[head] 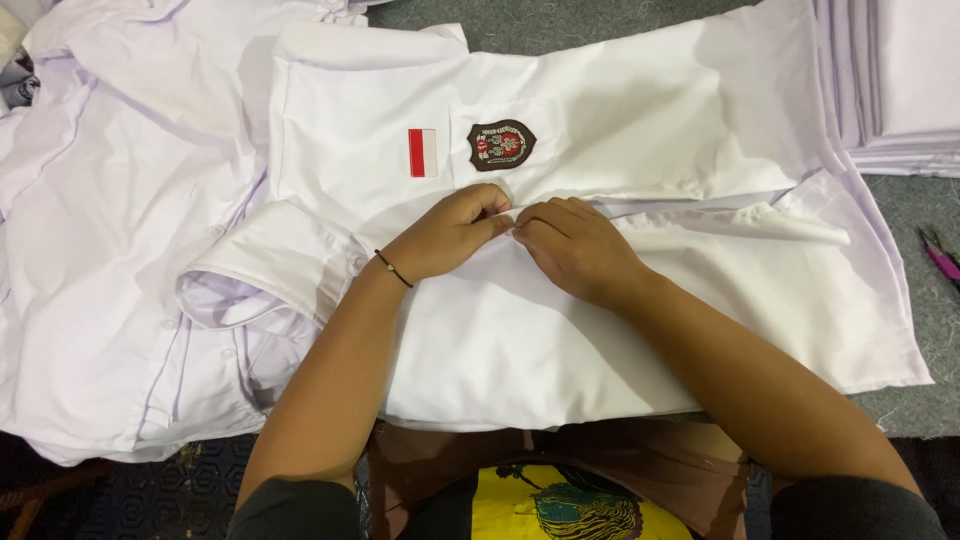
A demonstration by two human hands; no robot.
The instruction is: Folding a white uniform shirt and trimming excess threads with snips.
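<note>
I am seeing the fingers (500,222) of both hands pinching together on the front placket of the white shirt (560,320), fingertips nearly touching at the middle. Left hand (445,235) is wearing a thin black wrist band (393,268); right hand (575,248) is resting just beside it. The shirt is lying flat across the grey worktop (910,210), its chest badge (501,144) and red-and-white patch (423,152) just beyond the hands. More white shirts (110,230) are lying to the left, a folded stack (895,70) upper right, pink snips (940,258) at the right edge.

left hand (445,235), right hand (572,245), fingertips pinched, touching
</note>
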